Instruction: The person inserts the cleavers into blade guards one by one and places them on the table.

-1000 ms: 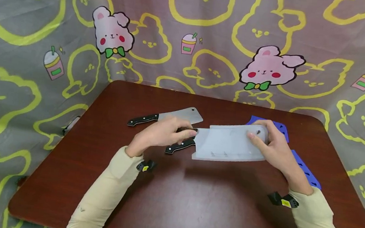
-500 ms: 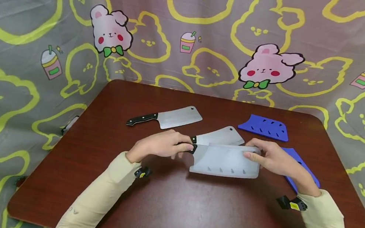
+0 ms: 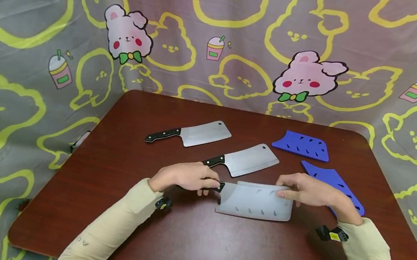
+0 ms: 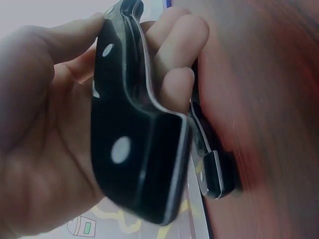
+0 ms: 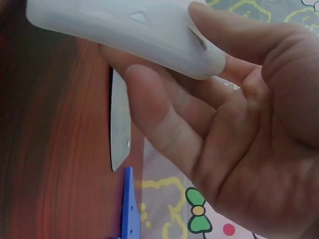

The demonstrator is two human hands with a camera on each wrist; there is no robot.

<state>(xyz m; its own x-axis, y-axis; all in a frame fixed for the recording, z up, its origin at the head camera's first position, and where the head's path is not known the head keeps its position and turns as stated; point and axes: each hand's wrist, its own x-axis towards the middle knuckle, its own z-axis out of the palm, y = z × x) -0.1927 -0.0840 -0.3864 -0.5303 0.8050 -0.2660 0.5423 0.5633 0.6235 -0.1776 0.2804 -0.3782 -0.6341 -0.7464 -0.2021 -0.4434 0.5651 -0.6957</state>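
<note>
A cleaver in a translucent white blade guard (image 3: 254, 204) lies across the middle of the head view, low over the table. My left hand (image 3: 190, 176) grips its black handle (image 4: 134, 109), seen with bright rivets in the left wrist view. My right hand (image 3: 310, 191) pinches the guard's far end between thumb and fingers; the right wrist view shows the guard (image 5: 119, 30) with small triangular slots. Just behind the sheathed cleaver lies a bare cleaver (image 3: 253, 160), its handle end hidden behind my left hand. A second bare cleaver (image 3: 206, 134) rests farther back to the left.
Two blue blade guards with dark slots lie on the right of the table: one blue guard (image 3: 301, 145) at the back, the other blue guard (image 3: 334, 183) partly behind my right hand. The brown table (image 3: 196, 247) meets a patterned curtain (image 3: 248, 45) at the back and sides.
Both hands have brought the sheathed cleaver down and toward me, close over the table. The middle bare cleaver and the blue guards have come more fully into view.
</note>
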